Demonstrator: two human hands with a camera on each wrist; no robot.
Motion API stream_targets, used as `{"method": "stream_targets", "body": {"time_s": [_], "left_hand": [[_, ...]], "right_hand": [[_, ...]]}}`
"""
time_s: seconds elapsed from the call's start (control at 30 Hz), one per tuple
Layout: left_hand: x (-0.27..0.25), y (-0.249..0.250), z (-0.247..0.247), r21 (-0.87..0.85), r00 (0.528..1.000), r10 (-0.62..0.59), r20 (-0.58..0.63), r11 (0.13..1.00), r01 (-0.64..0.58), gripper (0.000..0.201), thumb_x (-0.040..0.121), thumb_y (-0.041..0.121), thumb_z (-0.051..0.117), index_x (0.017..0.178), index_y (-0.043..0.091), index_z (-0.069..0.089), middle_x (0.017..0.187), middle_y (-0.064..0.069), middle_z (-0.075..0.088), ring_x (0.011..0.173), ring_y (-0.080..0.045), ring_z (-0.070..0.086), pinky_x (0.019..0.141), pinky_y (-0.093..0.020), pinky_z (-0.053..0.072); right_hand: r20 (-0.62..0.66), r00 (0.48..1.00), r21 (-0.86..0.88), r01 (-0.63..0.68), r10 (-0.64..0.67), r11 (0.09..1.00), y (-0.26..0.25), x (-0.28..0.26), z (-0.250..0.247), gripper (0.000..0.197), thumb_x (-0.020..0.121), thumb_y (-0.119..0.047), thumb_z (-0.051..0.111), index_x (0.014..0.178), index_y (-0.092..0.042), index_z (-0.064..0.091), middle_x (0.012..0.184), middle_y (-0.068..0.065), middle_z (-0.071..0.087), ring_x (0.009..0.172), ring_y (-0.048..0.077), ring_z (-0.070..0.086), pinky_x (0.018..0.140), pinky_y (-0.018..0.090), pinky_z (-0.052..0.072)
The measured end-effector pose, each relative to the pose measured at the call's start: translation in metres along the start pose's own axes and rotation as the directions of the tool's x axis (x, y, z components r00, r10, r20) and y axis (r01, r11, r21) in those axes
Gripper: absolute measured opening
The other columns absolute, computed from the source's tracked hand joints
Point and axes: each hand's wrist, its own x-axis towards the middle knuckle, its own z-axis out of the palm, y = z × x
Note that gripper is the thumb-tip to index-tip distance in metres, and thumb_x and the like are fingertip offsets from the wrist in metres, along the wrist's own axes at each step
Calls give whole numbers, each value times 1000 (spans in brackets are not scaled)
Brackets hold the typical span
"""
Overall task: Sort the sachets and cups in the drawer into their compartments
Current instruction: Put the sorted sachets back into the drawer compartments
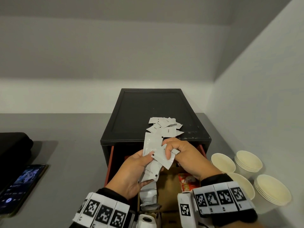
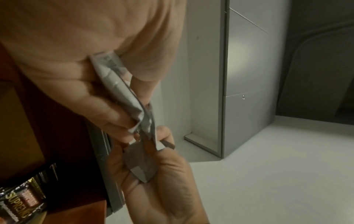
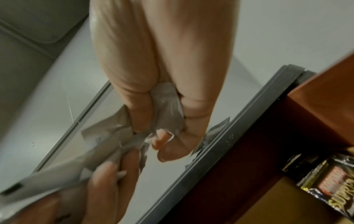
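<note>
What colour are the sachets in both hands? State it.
White, with small black marks: the sachets held by the left hand and right hand; head view shows it best.

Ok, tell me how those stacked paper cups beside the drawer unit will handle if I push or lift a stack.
The paper cups are probably very light: thin walls, empty, so a push would likely slide or tip them. Nested stacks look squat with wide rims, so they should stay fairly steady if lifted. The walls probably dent under firm fingers, so grip gently. The single cup would shift most easily.

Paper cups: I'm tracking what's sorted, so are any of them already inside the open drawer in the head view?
No: the paper cups stand in stacks on the grey counter right of the black drawer unit, none shows in the drawer.
</note>
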Motion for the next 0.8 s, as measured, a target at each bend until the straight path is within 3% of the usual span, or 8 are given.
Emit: {"method": "stream_targets", "body": {"time_s": [0.13,0.27,0.37,0.47,0.53,0.63,0.7,0.8], "left_hand": [[1,1,-2,17,999,1,33,1000,-2,26,90,33,55,108,17,66,96,-11,74,81,-24,68,58,-30,52],[3,0,-1,88,997,74,37,993,-77,24,90,11,58,113,11,63,98,-14,73,77,-23,68,56,-30,54],[3,0,0,87,991,136,-4,987,-135,27,90,3,56,115,12,62,100,-13,72,73,-21,69,49,-25,52],[5,1,0,50,984,172,-33,984,-171,28,91,5,55,117,14,61,103,-11,72,81,-23,70,56,-30,56],[6,0,3,41,983,183,-34,983,-181,28,91,6,55,118,13,60,106,-12,71,91,-29,69,69,-37,58],[5,-4,9,65,983,185,-11,981,-184,34,84,11,63,118,11,61,107,-15,70,99,-34,67,82,-46,55],[3,-6,13,93,984,176,-6,980,-174,37,82,18,66,118,11,62,106,-15,71,99,-35,67,87,-50,53],[3,-5,12,78,990,134,-46,988,-131,23,97,16,49,116,14,62,105,-13,71,101,-32,66,90,-50,52]], "right_hand": [[9,1000,-84,22,-21,996,-2,1,-1,47,85,11,47,54,-23,55,101,-8,58,99,10,54,78,7,42],[38,999,-74,17,-14,997,-7,0,-1,48,84,15,45,59,-24,59,99,-10,58,97,9,55,82,10,43],[-28,998,208,-56,63,977,-9,-3,-1,42,88,12,44,85,-25,63,111,-6,60,105,13,57,82,25,49],[-131,974,618,-64,184,783,-4,-6,2,37,90,7,41,96,-23,62,116,6,63,106,24,61,81,34,53],[-130,969,732,-50,212,680,-3,-7,9,13,91,-16,53,101,-20,60,113,10,66,105,25,63,82,38,54],[-119,971,667,-77,208,741,1,-1,22,35,75,-19,68,108,-20,56,108,7,68,103,24,64,87,39,54],[-169,964,561,-77,206,824,0,2,28,36,81,-2,67,108,-23,56,110,8,67,108,27,62,93,43,51],[-203,957,579,-55,209,814,0,1,25,34,90,2,54,110,-24,58,112,10,66,106,27,63,91,46,52]]}}
